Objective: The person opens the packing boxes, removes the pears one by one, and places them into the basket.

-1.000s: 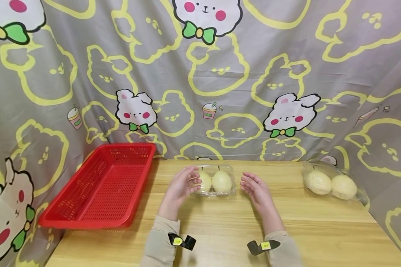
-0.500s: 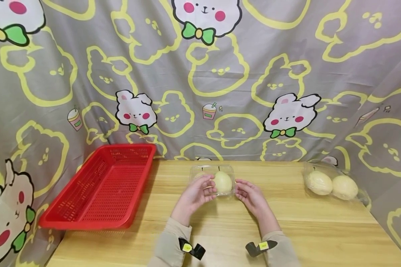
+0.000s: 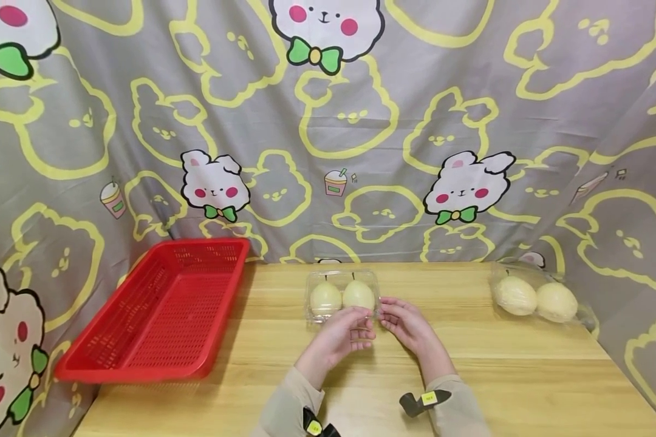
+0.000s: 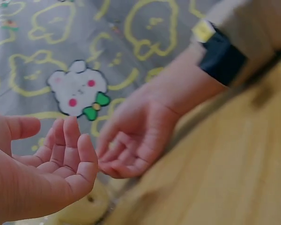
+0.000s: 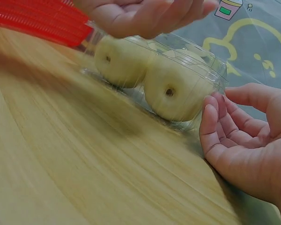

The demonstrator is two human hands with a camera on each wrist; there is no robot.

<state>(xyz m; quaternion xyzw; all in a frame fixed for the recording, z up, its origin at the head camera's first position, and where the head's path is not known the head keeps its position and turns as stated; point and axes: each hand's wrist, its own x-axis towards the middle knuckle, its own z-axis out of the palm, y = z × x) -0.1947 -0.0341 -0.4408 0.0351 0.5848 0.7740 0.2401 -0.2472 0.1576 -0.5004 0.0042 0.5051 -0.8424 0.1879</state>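
Two pale yellow pears (image 3: 325, 299) lie side by side in a clear plastic clamshell box (image 3: 342, 276) at the back middle of the table. My right hand (image 3: 409, 326) is at the box's right end; in the right wrist view its thumb and curled fingertips (image 5: 210, 101) pinch the box's corner. My left hand (image 3: 340, 340) hovers in front of the box with loosely bent fingers and nothing in them. In the left wrist view the left palm (image 4: 42, 180) faces up, and one pear (image 4: 86, 204) shows partly hidden below it.
A red perforated plastic basket (image 3: 158, 315) stands at the table's left. Another clear package (image 3: 530, 276) with two pears (image 3: 556, 301) lies at the back right. A patterned grey curtain (image 3: 284, 145) hangs behind the wooden table (image 3: 525, 376).
My left hand has passed rightward across the box's front and drawn back toward me, uncovering the left pear. My right hand has come in to the box's right end. The box stays put.
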